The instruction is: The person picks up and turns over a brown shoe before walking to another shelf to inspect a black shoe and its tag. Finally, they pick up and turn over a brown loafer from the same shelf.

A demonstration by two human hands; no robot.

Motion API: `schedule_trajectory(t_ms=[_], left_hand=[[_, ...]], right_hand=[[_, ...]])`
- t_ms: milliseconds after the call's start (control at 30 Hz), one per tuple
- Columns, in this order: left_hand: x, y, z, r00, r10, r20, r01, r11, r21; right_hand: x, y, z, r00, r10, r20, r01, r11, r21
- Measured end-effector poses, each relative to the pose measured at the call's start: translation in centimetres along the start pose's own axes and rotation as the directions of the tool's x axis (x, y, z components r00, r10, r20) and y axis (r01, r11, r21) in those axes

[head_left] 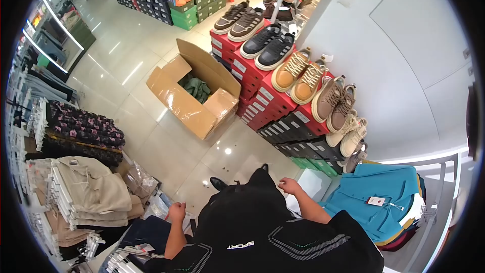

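Since the left hand [177, 212] and right hand [289, 186] look curled narrow, nothing visible held, nearest things: dark blue garment [146, 232] beside the left, teal shirt [371, 182] on rack near the right. Probably light, floppy cloth; best gripped by folded edge or shoulders.

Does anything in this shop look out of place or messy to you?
Mainly the cardboard box: it stands on the floor with its flaps splayed and something crumpled and dark green inside, untidy beside the stacked red shoeboxes. I see no obvious spill.
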State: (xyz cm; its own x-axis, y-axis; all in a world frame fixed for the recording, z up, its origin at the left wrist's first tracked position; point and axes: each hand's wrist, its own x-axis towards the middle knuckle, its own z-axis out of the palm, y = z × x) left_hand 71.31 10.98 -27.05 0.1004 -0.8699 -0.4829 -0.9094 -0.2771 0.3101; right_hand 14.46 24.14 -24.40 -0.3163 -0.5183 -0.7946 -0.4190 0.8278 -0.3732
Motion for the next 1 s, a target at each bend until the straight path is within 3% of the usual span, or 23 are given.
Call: schedule_trajectory(t_ms=[33,167,367,400,500,567,600,633,700,800,900,933,1000], left_hand=[[0.8,-1.2,-0.4,0.998,0.026,-0.058,-0.026,1.000,-0.006],[5.0,-3.7,-2.8,0.992,0.021,-0.122,-0.034,0.993,-0.113],[14.2,-4.2,-7.8,0.991,-0.021,-0.131,-0.038,0.900,-0.434],[15.1,-3.8,-9.3,0.979,0.072,-0.189,-0.132,0.937,-0.324],[16.4,-2.6,-13.6,0.973,0.085,-0.213,-0.133,0.965,-0.225],[17.5,-4.7,-14.7,0.976,0.099,-0.195,-0.126,0.983,-0.133],[18.3,-6.9,-14.2,0.995,-0.015,-0.101,-0.006,0.979,-0.203],[18.3,-8.8,-14.1,0.992,-0.126,-0.001,0.121,0.957,-0.265],[17.6,-10.5,-14.8,0.971,-0.178,0.159,0.215,0.940,-0.265],[15.2,-6.8,-19.3,0.948,-0.225,0.227,0.282,0.923,-0.262],[17.4,-12.8,-16.4,0.930,-0.245,0.274,0.282,0.954,-0.103],[18.3,-15.2,-15.4,0.967,-0.095,0.236,0.143,0.971,-0.192],[20.4,-12.9,-18.3,0.959,-0.147,0.243,0.190,0.968,-0.165]], right_hand=[[0.4,-1.5,0.6,0.991,-0.134,0.008,0.133,0.974,-0.184],[2.0,-6.8,2.2,0.975,-0.220,0.006,0.216,0.953,-0.211],[7.3,-13.0,2.1,0.971,-0.238,0.013,0.233,0.933,-0.276],[9.1,-13.4,2.3,0.970,-0.242,0.018,0.237,0.932,-0.275],[13.5,-16.4,3.6,0.977,-0.210,0.028,0.209,0.937,-0.279],[15.3,-20.5,4.0,0.995,-0.066,0.081,0.085,0.959,-0.270],[16.0,-22.4,4.6,0.993,-0.060,0.100,0.084,0.962,-0.258],[17.0,-24.4,5.3,0.988,-0.090,0.122,0.119,0.960,-0.255],[19.8,-28.4,6.5,0.969,-0.205,0.135,0.231,0.948,-0.221],[22.4,-35.1,8.4,0.912,-0.386,0.139,0.409,0.883,-0.232],[23.1,-42.5,7.8,0.903,-0.423,0.074,0.430,0.888,-0.162],[23.6,-44.5,7.3,0.904,-0.423,0.066,0.428,0.890,-0.159],[24.6,-47.3,7.2,0.898,-0.440,0.023,0.440,0.894,-0.082]])
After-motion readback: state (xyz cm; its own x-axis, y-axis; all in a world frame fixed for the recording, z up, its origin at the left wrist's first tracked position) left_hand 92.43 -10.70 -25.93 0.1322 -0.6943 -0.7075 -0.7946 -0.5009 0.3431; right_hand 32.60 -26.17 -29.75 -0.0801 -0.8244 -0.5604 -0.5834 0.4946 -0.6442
